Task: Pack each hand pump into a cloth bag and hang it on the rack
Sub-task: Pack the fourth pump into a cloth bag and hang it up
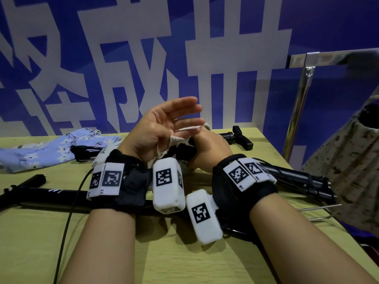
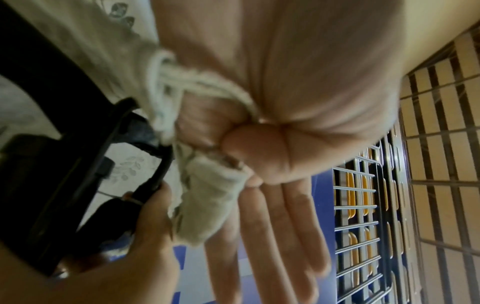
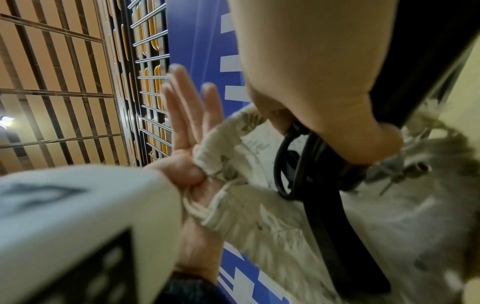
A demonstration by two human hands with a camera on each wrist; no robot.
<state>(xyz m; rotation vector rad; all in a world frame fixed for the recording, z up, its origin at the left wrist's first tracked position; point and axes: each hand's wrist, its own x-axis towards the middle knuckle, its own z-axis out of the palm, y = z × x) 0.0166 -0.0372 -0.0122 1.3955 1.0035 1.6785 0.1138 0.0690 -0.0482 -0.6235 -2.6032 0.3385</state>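
Up front, hand pump [image 3: 319,205] upright in cloth bag [image 3: 262,230].

I see a black hand pump [image 3: 319,216] partly inside a cream leaf-print cloth bag [image 3: 259,226], more black pumps [image 1: 242,138] lying on the table, and a filled speckled bag [image 1: 346,160] hanging at right

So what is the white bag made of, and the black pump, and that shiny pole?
The white bag looks like soft woven cloth: it wrinkles and bunches, with a twisted cord. The black pump looks like matte plastic or painted metal; it is hard to tell which. The shiny pole seems polished metal, since it mirrors light.
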